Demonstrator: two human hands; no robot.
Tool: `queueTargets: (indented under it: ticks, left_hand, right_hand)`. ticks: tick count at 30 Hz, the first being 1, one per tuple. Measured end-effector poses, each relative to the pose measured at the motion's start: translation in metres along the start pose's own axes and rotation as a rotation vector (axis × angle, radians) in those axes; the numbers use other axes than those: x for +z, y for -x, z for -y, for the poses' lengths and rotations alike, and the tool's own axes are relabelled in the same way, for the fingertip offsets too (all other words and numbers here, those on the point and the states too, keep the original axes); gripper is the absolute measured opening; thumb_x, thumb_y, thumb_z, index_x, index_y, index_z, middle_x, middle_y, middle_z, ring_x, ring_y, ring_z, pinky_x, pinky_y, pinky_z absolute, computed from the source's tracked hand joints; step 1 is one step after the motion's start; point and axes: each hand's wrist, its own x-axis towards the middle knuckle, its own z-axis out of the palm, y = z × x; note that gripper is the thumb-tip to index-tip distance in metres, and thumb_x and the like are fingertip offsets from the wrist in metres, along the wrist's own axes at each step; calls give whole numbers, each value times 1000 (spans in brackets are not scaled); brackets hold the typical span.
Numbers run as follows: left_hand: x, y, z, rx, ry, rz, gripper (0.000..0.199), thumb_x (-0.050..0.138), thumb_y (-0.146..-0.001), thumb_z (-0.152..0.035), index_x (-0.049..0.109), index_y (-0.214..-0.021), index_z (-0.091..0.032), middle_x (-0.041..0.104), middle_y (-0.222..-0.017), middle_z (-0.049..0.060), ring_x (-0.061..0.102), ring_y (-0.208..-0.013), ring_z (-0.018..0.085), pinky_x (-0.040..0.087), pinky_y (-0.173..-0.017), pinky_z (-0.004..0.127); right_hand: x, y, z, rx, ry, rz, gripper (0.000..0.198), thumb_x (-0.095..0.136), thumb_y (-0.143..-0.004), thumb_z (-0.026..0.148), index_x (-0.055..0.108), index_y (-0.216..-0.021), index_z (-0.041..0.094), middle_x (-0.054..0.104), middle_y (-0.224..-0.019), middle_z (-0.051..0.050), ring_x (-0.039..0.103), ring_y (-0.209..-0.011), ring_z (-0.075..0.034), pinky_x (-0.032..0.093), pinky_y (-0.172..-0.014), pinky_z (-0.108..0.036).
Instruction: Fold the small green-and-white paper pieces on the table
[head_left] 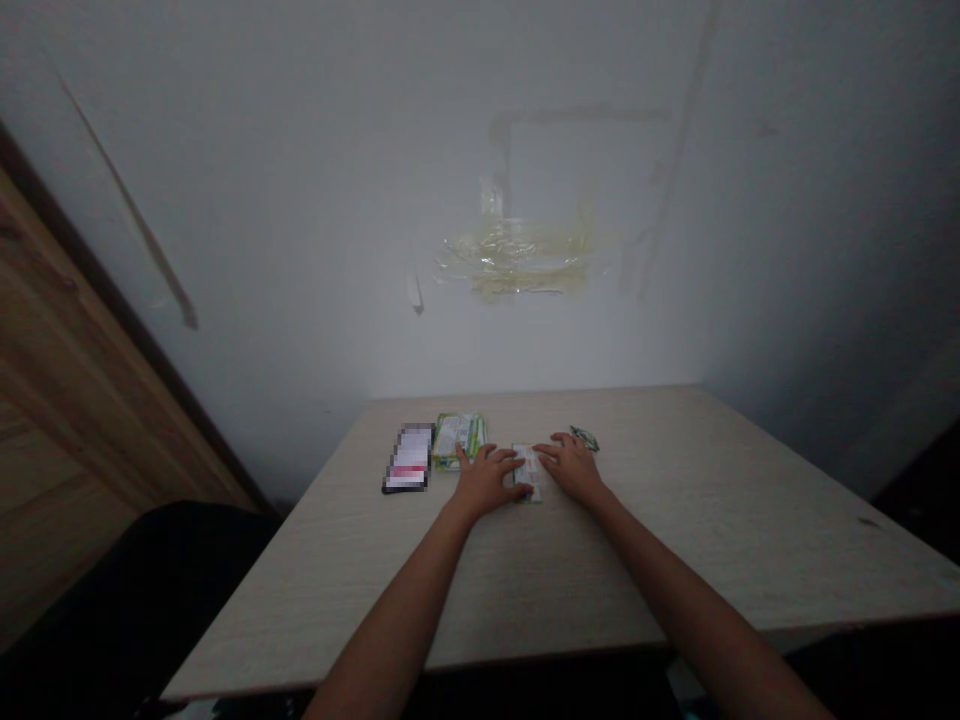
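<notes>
Head view only. Sachet (529,472) sits flat on the table (675,520), pinned between our two hands — small, pale, glossy, with a red-orange mark near its close end. Its long axis runs away from us, toward the wall (300,200).

Left hand (486,478): palm down, fingers spread a little, fingertips resting on the sachet's left edge. Not gripping anything, just pressing flat.

Right hand (571,464): also palm down and loosely spread, fingertips touching the sachet's right edge near its far end. Both hands are about equally near — the sachet lies straight between them.

Just left of our left hand lies a larger green-and-white packet (459,438), crinkly film, touching or nearly touching the hand. Left of that is a phone (409,458), dark-framed, screen blurred out. Beyond our right hand there's a small green wrapper scrap (584,437).

Table is pale wood-grain laminate, matte. Wall is painted, with yellowed tape residue (517,255).
</notes>
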Motion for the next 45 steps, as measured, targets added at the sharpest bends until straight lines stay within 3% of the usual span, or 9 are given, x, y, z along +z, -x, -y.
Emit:
queueTargets:
  ticks: [16,24,31,45]
  left_hand:
    - [0,0,1,8,35,9,56,55,-79,-70,56,-129,-44,55,-141,-1,37,-134,36,-13,-103,79]
    - [1,1,0,12,13,-12,55,54,-80,-70,55,-129,-45,56,-140,-1,37,-134,35,-14,-103,79]
    - [1,1,1,17,-26,-6,55,52,-80,-71,54,-129,-47,55,-140,-3,38,-134,35,-7,-103,81]
    - [-1,2,-1,5,-23,10,55,52,-81,-69,54,-130,-46,54,-141,-1,37,-134,35,-9,-104,80]
  right_hand:
    - [2,1,4,-26,81,-24,39,45,-94,42,58,-131,37,51,-132,-8,42,-121,-28,29,-104,-44]
    - [3,2,-4,-78,-33,-24,34,57,-89,43,67,-120,33,55,-126,-7,46,-120,-24,31,-104,-41]
    - [-2,1,-2,-39,-83,-40,33,65,-82,43,72,-112,31,59,-121,-7,50,-115,-23,34,-104,-39]
    - [-7,6,-4,-67,-99,53,49,71,-76,46,67,-121,28,53,-134,-10,47,-125,-28,32,-109,-44]
